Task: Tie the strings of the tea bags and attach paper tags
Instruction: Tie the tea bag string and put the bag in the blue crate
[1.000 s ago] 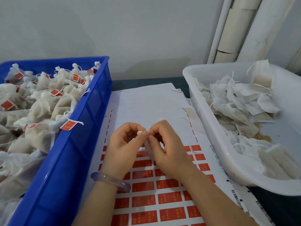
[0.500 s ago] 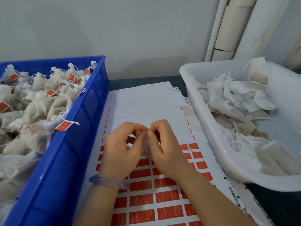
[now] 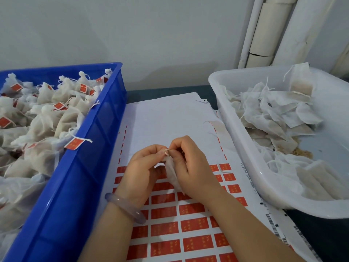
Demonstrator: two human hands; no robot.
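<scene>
As left hand [image 3: 139, 174] pinches tea bag [image 3: 171, 173], right hand [image 3: 194, 171] grips it

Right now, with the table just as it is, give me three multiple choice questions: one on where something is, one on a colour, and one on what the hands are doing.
1. Where do the tagged tea bags lie?
A. in the blue crate
B. on the floor
C. on a shelf

2. What colour are the tags on the sheet?
A. green
B. red
C. yellow

3. What are the left hand and right hand doing?
A. lying flat
B. pinching one tea bag between them
C. holding scissors

Answers:
1 A, bags with tags fill the crate at the left.
2 B, rows of red rectangles cover the sheet's near part.
3 B, the fingertips of both hands meet at the top of the bag.
</scene>
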